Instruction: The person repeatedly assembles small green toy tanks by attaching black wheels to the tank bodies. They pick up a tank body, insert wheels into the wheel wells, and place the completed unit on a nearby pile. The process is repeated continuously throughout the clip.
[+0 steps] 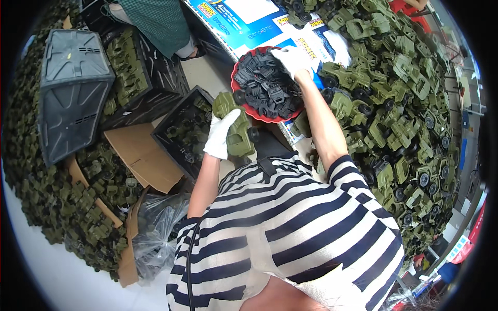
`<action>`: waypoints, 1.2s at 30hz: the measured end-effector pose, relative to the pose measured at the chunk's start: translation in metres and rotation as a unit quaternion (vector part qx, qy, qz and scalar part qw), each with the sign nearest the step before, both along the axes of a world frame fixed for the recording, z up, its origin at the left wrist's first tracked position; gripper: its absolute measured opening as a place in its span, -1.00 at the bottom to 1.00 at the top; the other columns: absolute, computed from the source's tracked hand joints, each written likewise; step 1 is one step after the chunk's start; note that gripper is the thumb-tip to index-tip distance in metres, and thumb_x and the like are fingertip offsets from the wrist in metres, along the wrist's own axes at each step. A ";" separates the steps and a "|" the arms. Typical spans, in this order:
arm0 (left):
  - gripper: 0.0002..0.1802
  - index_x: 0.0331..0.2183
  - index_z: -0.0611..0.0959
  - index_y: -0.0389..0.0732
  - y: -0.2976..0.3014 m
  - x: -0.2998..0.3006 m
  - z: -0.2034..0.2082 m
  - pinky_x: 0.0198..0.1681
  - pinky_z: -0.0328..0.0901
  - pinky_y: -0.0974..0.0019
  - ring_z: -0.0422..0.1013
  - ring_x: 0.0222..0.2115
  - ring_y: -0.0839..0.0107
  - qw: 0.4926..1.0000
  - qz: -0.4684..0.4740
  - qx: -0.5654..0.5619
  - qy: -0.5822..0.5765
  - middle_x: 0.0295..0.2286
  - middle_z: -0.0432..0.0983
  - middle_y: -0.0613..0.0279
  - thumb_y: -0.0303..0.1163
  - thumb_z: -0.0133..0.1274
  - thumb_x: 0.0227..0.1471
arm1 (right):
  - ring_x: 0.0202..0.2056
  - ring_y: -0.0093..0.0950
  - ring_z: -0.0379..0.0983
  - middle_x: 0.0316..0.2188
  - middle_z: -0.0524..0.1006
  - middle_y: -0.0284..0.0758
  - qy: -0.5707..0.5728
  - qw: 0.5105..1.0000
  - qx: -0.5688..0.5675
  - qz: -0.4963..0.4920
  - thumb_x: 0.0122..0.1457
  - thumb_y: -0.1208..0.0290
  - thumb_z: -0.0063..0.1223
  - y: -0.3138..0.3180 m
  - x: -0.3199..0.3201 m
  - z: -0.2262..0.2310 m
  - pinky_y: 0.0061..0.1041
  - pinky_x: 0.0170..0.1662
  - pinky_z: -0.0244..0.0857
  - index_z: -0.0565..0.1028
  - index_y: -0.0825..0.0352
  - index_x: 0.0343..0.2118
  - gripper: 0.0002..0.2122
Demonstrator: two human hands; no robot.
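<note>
My left hand (222,135), in a white glove, is closed round a green toy jeep (239,132) with dark wheels, held upright just in front of my body. Right of it stands a red scalloped bowl (250,113), heaped with small black plastic parts (264,85). My right hand (293,61), also gloved in white, reaches over the bowl's far right rim. Its fingers are bent together down at the black parts; whatever they pinch is hidden. The bowl rests at the near edge of a table covered with a blue and white printed sheet (249,32).
Green toy jeeps (410,129) pile high along the right. Below the left hand sits a black crate (174,136) of dark parts, beside a cardboard flap (142,153). Grey-black crates (75,88) and a large green heap (78,217) fill the left. Another person's leg (158,26) shows beyond.
</note>
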State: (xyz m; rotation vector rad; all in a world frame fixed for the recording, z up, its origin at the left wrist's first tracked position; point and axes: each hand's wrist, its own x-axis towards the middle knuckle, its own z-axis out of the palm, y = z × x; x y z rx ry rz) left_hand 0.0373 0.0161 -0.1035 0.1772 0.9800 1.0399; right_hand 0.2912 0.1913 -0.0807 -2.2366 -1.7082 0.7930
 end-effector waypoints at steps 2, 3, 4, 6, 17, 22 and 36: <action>-0.44 0.05 0.47 -0.01 0.007 0.008 0.001 -0.31 0.52 0.24 0.56 -0.33 0.37 1.000 0.009 -0.001 -0.012 -0.25 0.58 0.29 -0.58 0.21 0.01 | -0.25 -0.31 0.53 -0.33 0.62 -0.23 0.026 0.998 0.045 -0.035 0.00 -0.05 0.18 -0.010 0.009 0.006 -0.36 -0.14 0.36 0.61 0.25 -0.33 -0.59; -0.42 0.06 0.46 -0.02 0.011 0.012 -0.007 -0.30 0.51 0.25 0.55 -0.32 0.37 1.000 0.013 0.009 -0.001 -0.24 0.57 0.28 -0.56 0.23 0.00 | -0.30 -0.35 0.51 -0.38 0.60 -0.24 0.046 0.997 0.044 -0.042 0.00 -0.03 0.20 -0.012 0.015 0.011 -0.38 -0.19 0.35 0.60 0.26 -0.37 -0.61; -0.42 0.06 0.46 -0.02 0.017 0.015 -0.009 -0.30 0.51 0.24 0.55 -0.32 0.37 1.000 0.013 0.020 0.002 -0.24 0.57 0.28 -0.56 0.23 0.00 | -0.35 -0.40 0.49 -0.43 0.59 -0.26 0.067 0.996 0.043 -0.050 0.00 -0.01 0.21 -0.014 0.019 0.018 -0.40 -0.23 0.33 0.58 0.28 -0.41 -0.63; -0.43 0.05 0.46 -0.02 0.028 0.023 -0.009 -0.29 0.51 0.24 0.55 -0.31 0.36 0.999 0.014 0.041 0.008 -0.25 0.57 0.28 -0.56 0.23 0.00 | -0.45 -0.56 0.39 -0.53 0.52 -0.37 0.157 0.980 0.090 -0.081 0.00 0.16 0.28 -0.019 0.026 0.020 -0.49 -0.35 0.26 0.53 0.32 -0.47 -0.71; -0.14 0.20 0.25 -0.14 0.026 -0.010 0.045 -0.18 0.50 0.24 0.52 -0.21 0.35 0.973 -0.033 0.149 0.173 -0.08 0.46 0.17 -0.62 0.28 -0.11 | -0.23 -0.37 0.53 -0.26 0.60 -0.19 0.196 0.967 0.163 0.016 0.13 0.30 0.12 -0.064 0.013 0.035 -0.40 -0.10 0.37 0.52 0.35 -0.10 -0.69; 0.24 0.31 0.05 -0.26 0.007 -0.004 0.080 0.09 0.31 0.28 0.40 0.01 0.38 0.939 -0.192 0.192 0.212 0.04 0.42 0.10 -0.36 0.47 -0.29 | -0.14 -0.21 0.50 -0.19 0.56 -0.11 0.054 0.969 0.061 0.232 0.19 0.33 -0.01 -0.084 -0.003 0.093 -0.37 -0.05 0.34 0.51 0.36 -0.10 -0.72; -0.01 0.19 0.30 -0.28 -0.007 0.008 0.105 0.11 0.24 0.33 0.33 0.00 0.49 0.918 -0.325 0.226 0.025 0.01 0.41 0.22 -0.45 0.43 -0.27 | 0.13 -0.34 0.32 0.16 0.34 -0.23 0.272 0.823 0.050 0.496 0.00 0.26 0.32 -0.105 -0.008 0.120 -0.31 0.23 0.15 0.43 0.22 0.15 -0.41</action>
